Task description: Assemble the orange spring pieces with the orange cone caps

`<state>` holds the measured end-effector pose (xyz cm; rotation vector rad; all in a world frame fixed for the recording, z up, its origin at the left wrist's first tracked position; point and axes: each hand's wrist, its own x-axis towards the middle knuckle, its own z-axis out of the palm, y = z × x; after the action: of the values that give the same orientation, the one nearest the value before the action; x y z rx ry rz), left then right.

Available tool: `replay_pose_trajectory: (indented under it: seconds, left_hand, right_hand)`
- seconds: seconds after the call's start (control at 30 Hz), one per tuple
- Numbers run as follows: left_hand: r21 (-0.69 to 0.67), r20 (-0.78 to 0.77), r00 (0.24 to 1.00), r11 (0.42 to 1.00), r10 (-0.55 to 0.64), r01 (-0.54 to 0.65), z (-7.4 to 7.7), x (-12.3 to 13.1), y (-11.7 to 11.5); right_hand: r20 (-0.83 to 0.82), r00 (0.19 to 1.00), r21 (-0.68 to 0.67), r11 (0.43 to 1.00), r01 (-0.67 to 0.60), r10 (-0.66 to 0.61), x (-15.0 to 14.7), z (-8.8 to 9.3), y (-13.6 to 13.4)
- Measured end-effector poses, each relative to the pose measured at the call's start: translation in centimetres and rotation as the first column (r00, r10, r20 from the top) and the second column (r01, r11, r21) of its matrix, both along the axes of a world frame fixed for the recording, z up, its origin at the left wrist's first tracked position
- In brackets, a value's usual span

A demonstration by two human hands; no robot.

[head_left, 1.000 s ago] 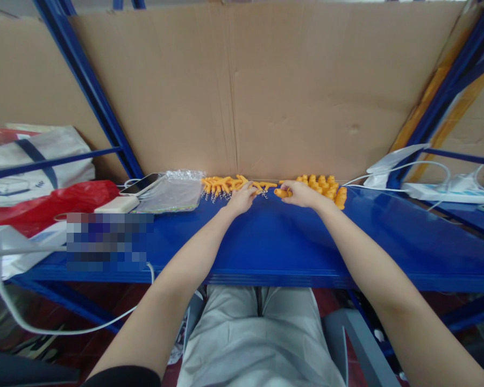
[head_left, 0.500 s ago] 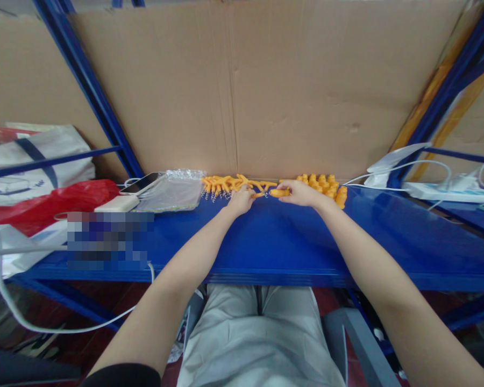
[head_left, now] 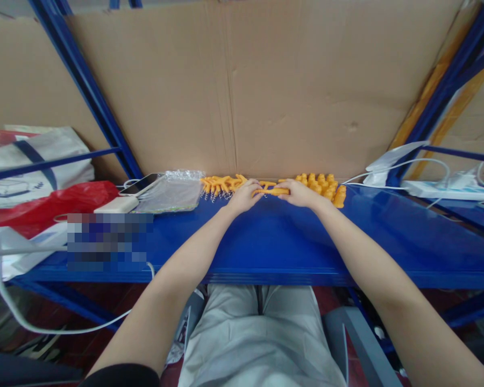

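My left hand (head_left: 245,198) is closed on a thin orange plastic piece (head_left: 260,191); its exact kind is too small to tell. My right hand (head_left: 300,193) pinches a thicker orange plastic piece (head_left: 280,191). The two pieces meet end to end between my fingers, just above the blue tabletop. Left of my left hand lies a row of branching orange pieces (head_left: 214,184) with small metal chains or hooks hanging toward me. Several upright, stubby orange pieces (head_left: 328,187) stand in rows beyond and right of my right hand.
A clear plastic bag (head_left: 169,192), a phone (head_left: 143,183) and a white box (head_left: 118,205) lie on the blue table (head_left: 282,242) at left, near a red bag (head_left: 64,201). A white power strip (head_left: 447,191) with cables is at right. Cardboard (head_left: 290,91) closes the back.
My left hand has moved right, toward my right hand. The gap between the two held orange pieces has closed, and they now touch.
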<state>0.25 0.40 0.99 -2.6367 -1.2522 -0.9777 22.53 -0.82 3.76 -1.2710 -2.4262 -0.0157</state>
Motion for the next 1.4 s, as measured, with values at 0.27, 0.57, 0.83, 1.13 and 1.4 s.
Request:
replay_pose_trajectory:
  seconds: [0.27, 0.57, 0.83, 1.13, 1.4]
  left_hand:
    - [-0.025, 0.036, 0.997, 0.997, 0.072, -0.071, 0.0, -0.7, 0.3]
    - [0.079, 0.112, 0.994, 0.997, 0.002, -0.011, -0.6, -1.2, 1.3]
    - [0.107, 0.141, 0.99, 0.994, -0.006, -0.009, -1.0, -1.1, 1.8]
    - [0.134, 0.146, 0.989, 0.991, -0.016, -0.004, -1.0, -1.1, 1.7]
    - [0.149, 0.16, 0.987, 0.989, -0.019, -0.006, -1.1, -1.1, 2.0]
  right_hand:
    - [-0.241, 0.969, -0.187, 0.982, 0.01, -0.056, 0.7, -0.4, 0.3]
    - [-0.621, 0.764, -0.53, 0.812, -0.245, -0.176, 1.7, -0.3, 0.4]
    - [-0.684, 0.686, -0.579, 0.757, -0.304, -0.248, 1.6, -0.5, 0.3]
    - [-0.664, 0.705, -0.599, 0.743, -0.3, -0.251, 1.7, -0.7, 0.6]
    - [-0.586, 0.757, -0.638, 0.74, -0.211, -0.29, 1.2, -1.1, 0.6]
